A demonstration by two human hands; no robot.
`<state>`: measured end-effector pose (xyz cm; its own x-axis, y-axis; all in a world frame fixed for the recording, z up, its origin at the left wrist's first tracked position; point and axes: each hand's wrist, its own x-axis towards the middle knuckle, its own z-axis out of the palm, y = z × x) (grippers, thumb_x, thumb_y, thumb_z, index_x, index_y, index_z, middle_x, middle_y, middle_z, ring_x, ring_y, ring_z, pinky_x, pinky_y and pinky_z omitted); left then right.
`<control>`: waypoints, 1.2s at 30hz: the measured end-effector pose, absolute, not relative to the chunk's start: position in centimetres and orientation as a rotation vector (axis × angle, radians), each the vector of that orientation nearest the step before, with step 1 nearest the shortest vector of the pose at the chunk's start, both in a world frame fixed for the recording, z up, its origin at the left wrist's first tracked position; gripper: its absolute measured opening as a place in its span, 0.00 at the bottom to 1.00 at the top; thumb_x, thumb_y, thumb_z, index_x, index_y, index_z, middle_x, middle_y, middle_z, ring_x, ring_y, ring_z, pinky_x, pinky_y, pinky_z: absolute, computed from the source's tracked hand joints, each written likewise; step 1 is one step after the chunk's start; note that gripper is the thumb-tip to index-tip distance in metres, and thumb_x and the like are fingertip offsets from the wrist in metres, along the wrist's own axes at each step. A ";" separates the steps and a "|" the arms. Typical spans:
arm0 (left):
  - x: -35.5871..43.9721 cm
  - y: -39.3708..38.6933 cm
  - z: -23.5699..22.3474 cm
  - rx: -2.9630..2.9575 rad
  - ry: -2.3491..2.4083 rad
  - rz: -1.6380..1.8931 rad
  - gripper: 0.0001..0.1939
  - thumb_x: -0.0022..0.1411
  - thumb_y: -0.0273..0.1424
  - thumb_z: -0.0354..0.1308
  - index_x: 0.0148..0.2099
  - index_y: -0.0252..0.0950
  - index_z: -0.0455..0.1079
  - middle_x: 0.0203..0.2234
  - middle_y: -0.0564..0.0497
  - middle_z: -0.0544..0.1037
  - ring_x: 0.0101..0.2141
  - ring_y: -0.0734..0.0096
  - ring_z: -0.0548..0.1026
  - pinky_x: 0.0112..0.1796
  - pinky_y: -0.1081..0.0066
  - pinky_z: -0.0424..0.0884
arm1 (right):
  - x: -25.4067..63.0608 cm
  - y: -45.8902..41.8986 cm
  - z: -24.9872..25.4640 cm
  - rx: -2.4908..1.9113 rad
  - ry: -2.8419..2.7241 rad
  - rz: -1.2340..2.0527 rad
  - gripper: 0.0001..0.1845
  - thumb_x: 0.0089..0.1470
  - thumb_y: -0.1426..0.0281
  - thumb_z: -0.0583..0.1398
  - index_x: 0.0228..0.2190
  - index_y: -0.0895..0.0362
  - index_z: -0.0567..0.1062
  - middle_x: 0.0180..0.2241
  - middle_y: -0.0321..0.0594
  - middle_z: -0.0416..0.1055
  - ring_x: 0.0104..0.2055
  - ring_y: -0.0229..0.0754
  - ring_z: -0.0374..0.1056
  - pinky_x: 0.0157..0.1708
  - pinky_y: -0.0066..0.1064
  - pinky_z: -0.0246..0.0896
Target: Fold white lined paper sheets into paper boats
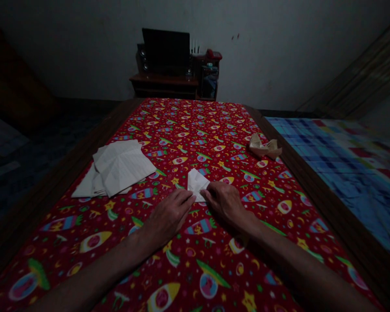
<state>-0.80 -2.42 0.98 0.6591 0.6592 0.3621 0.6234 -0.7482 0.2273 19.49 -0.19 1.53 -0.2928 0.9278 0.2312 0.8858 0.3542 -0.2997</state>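
Head view: small folded white paper on the red cloth, between both hands. Left hand pinches its near left corner; right hand grips its right side, thumb partly hidden. Best handling, by judgement: line edges up first, anchor one side, press the crease flat, outward from the middle. Paper sheets stacked leftward; tan folded piece near the cloth's right edge.
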 end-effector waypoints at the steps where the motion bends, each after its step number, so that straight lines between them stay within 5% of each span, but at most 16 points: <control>1: -0.8 -2.4 1.0 2.793 1.079 0.659 0.16 0.64 0.22 0.47 0.54 0.29 0.64 0.46 0.42 0.69 0.48 0.61 0.65 0.49 0.60 0.69 | 19.5 -0.2 1.6 -1.588 -2.264 0.159 0.14 0.58 0.63 0.54 0.26 0.58 0.72 0.24 0.38 0.70 0.25 0.36 0.61 0.26 0.27 0.45; 28: -0.9 -2.3 0.7 2.861 0.957 0.510 0.22 0.63 0.23 0.47 0.60 0.31 0.58 0.58 0.43 0.64 0.58 0.59 0.59 0.56 0.56 0.62 | 19.7 -0.1 1.1 -1.529 -2.261 0.020 0.13 0.58 0.64 0.54 0.28 0.59 0.72 0.26 0.40 0.71 0.28 0.39 0.64 0.27 0.28 0.52; 33: -0.7 -2.6 1.1 2.879 0.989 0.490 0.20 0.64 0.23 0.46 0.58 0.30 0.60 0.57 0.43 0.65 0.57 0.60 0.60 0.56 0.57 0.62 | 19.8 -1.7 1.0 -1.243 -2.328 -0.220 0.14 0.59 0.74 0.50 0.39 0.61 0.74 0.42 0.48 0.73 0.43 0.45 0.67 0.41 0.35 0.62; 36: -0.6 -2.6 1.1 2.888 0.989 0.505 0.18 0.63 0.24 0.47 0.55 0.29 0.63 0.55 0.43 0.67 0.57 0.60 0.61 0.56 0.57 0.61 | 19.7 -3.7 1.0 -1.008 -2.503 -0.171 0.19 0.60 0.73 0.49 0.52 0.62 0.67 0.52 0.48 0.67 0.54 0.46 0.62 0.54 0.42 0.56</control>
<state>-0.59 -2.64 1.10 0.7426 0.6039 0.2895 0.5884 -0.7948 0.1488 19.75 -3.74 0.96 -0.6406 0.6311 0.4375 0.6848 0.7273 -0.0465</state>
